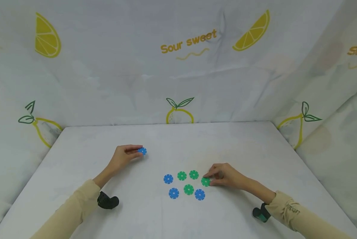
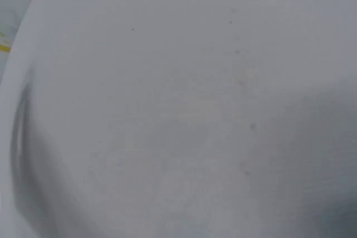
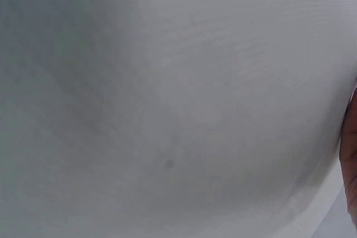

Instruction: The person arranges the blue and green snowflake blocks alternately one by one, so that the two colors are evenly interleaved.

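Observation:
In the head view my left hand (image 1: 123, 157) pinches a blue notched disc (image 1: 143, 151) between thumb and fingertips, out to the left of the other discs. My right hand (image 1: 227, 176) has its thumb and forefinger at the edges of a green notched disc (image 1: 205, 182), the rightmost of the group. Near it lie two more green discs, one at the top (image 1: 193, 174) and one in the lower middle (image 1: 188, 189), and a blue disc (image 1: 199, 194). In the right wrist view, only a strip of the hand (image 3: 349, 154) shows at the right edge.
Farther left in the group are another green disc (image 1: 181, 175) and two blue discs, an upper one (image 1: 168, 179) and a lower one (image 1: 174, 193). All lie flat on the white tabletop (image 1: 148, 215). A printed curtain (image 1: 121, 76) hangs behind the table.

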Demonstrator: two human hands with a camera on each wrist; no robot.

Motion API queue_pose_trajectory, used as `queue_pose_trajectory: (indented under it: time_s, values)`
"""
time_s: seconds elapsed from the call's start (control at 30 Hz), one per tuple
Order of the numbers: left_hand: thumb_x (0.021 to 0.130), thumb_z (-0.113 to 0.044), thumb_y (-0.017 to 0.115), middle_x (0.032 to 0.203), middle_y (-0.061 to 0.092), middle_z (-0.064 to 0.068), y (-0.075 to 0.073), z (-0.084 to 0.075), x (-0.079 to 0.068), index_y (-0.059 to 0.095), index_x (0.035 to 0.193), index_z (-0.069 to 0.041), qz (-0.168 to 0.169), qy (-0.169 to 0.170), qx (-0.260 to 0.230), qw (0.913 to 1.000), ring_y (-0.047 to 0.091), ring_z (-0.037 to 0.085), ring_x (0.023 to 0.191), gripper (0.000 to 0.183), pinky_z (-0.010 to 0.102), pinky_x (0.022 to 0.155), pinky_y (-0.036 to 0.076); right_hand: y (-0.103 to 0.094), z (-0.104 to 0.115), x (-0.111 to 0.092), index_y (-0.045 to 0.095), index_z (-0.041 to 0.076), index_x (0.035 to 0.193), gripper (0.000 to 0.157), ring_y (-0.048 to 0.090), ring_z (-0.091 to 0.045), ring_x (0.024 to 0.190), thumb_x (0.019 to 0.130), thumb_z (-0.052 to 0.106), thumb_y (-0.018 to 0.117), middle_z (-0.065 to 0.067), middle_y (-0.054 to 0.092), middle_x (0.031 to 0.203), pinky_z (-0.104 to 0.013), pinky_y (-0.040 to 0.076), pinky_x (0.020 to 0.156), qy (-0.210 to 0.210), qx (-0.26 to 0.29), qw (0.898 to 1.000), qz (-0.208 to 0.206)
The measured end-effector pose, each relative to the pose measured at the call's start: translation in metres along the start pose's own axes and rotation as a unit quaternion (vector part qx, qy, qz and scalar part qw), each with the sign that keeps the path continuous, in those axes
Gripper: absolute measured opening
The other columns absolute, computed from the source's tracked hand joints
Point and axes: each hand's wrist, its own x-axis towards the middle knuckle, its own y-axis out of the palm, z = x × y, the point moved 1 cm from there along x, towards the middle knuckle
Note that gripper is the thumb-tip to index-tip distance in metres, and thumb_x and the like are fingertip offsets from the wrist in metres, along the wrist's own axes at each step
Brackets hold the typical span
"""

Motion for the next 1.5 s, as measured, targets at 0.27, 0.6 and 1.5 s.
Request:
queue_pose_trajectory:
  time_s: [0.27, 0.6, 1.5]
  values:
    - [0.086, -0.012, 0.072, 0.125, 0.06, 0.023, -0.015, 0.005, 0.011, 0.06, 0.124, 0.007, -0.047, 0.0, -0.018, 0.9987, 0.064, 0.001, 0.098, 0.044, 0.017, 0.084, 0.05, 0.0, 0.002, 0.0, 0.073, 0.002, 0.104, 0.025, 0.057, -0.014, 0.077, 0.081, 0.01, 0.076, -0.002, 0.067, 0.094, -0.024, 0.052, 0.066, -0.009, 0.004, 1.0, 0.0]
    - [0.086, -0.009, 0.071, 0.126, 0.058, 0.025, -0.02, 0.018, 0.022, 0.059, 0.123, 0.008, -0.064, -0.014, -0.006, 0.9978, 0.062, 0.023, 0.111, 0.043, 0.014, 0.083, 0.049, 0.004, 0.004, -0.005, 0.073, 0.003, 0.105, 0.026, 0.058, -0.012, 0.078, 0.081, 0.013, 0.076, 0.0, 0.067, 0.094, -0.024, 0.053, 0.068, 0.017, 0.011, 1.0, 0.004]
    - [0.08, -0.01, 0.077, 0.108, 0.068, 0.021, -0.013, 0.022, 0.032, 0.07, 0.106, 0.004, -0.074, 0.021, 0.151, 0.9856, 0.066, 0.031, 0.1, 0.03, 0.038, 0.088, 0.052, 0.0, 0.006, 0.0, 0.074, 0.004, 0.105, 0.025, 0.057, -0.011, 0.079, 0.082, 0.013, 0.076, 0.0, 0.067, 0.095, -0.023, 0.052, 0.067, 0.012, -0.002, 1.0, 0.004]
